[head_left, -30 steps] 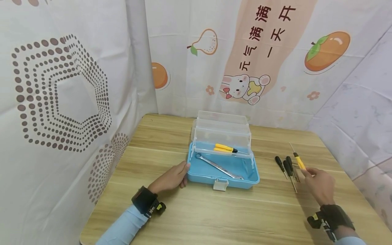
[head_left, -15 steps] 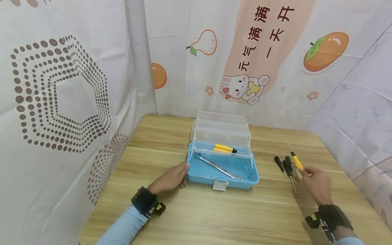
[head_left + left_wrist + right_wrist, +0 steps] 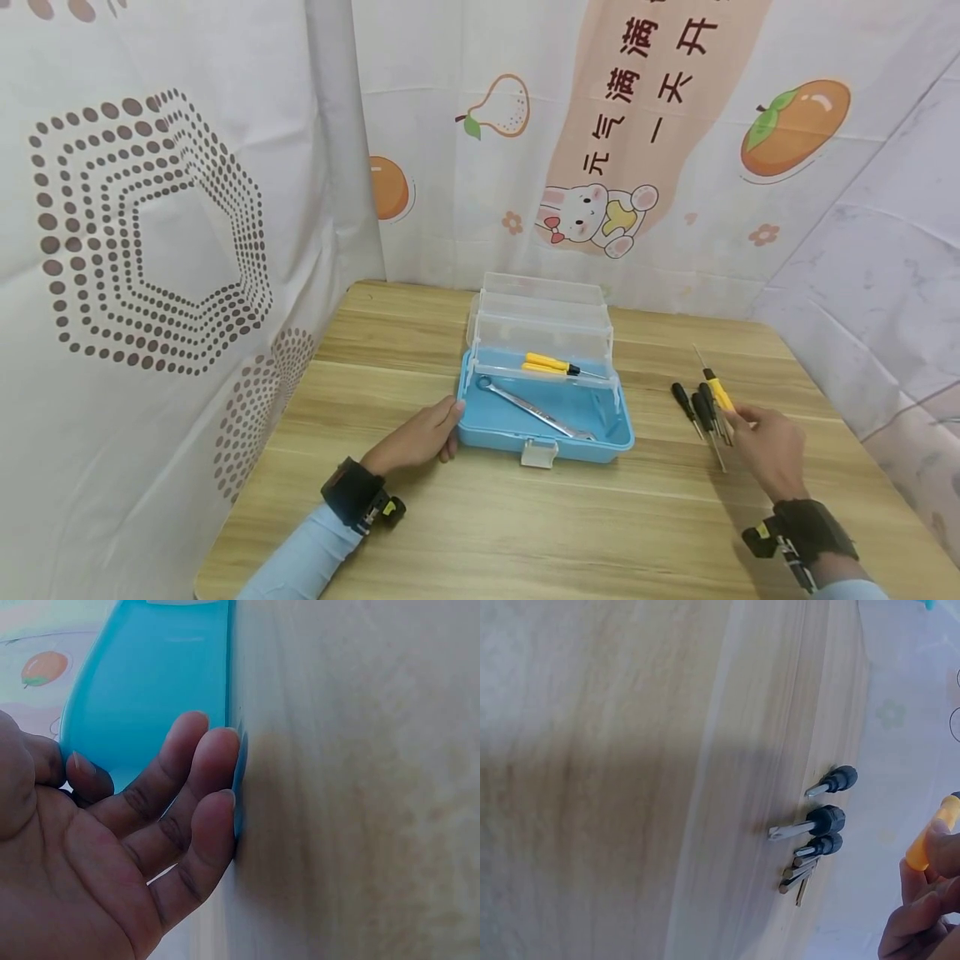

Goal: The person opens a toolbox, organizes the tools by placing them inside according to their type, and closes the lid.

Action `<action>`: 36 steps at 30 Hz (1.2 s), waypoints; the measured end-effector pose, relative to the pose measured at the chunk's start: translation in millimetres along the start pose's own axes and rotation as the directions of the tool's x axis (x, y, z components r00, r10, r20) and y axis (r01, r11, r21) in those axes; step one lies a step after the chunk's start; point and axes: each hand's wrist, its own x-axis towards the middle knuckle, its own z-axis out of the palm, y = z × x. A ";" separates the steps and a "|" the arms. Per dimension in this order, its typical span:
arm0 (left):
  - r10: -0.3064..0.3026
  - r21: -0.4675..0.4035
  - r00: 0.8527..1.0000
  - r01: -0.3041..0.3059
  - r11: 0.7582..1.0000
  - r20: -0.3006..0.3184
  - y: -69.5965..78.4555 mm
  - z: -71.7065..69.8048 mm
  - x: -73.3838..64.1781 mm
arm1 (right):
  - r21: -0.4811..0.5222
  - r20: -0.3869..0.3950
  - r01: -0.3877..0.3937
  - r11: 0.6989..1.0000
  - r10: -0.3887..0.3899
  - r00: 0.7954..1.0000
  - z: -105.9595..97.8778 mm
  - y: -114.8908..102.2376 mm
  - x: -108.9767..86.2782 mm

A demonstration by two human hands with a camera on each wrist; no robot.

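Observation:
A blue toolbox [image 3: 510, 439] stands with its lid up and clear trays [image 3: 540, 333] folded out. My left hand [image 3: 420, 433] holds its left front corner; in the left wrist view the bent fingers [image 3: 214, 761] lie against the blue wall. Inside the box lies a silver combination wrench [image 3: 536, 410]. Yellow-handled screwdrivers [image 3: 547, 362] rest in the lowest tray. On the right, my right hand [image 3: 772, 450] pinches a yellow-handled screwdriver [image 3: 717, 389] by its handle end, shaft pointing away and up. The right wrist view shows its yellow handle [image 3: 930, 836] between thumb and fingers, above the table.
Several black-handled screwdrivers [image 3: 702, 410] and thin metal hex keys [image 3: 799, 876] lie on the wooden table [image 3: 525, 533] beside my right hand. A white latch [image 3: 539, 452] hangs from the toolbox front. Printed curtains [image 3: 450, 183] enclose the table's back and sides.
My right hand has moved slightly left with the yellow-handled screwdriver, toward the toolbox. The left hand and toolbox have stayed in place.

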 end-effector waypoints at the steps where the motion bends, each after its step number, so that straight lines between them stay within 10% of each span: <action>1: -0.001 0.000 1.000 0.001 1.000 0.000 0.0 0.1 -0.2 | 0.000 -0.007 0.011 1.000 -0.011 1.000 0.3 -0.7 0.0; 36: 0.015 0.006 1.000 -0.015 1.000 -0.009 -3.8 0.5 0.6 | 0.024 -0.081 0.117 0.993 -0.115 0.990 6.2 -23.9 7.8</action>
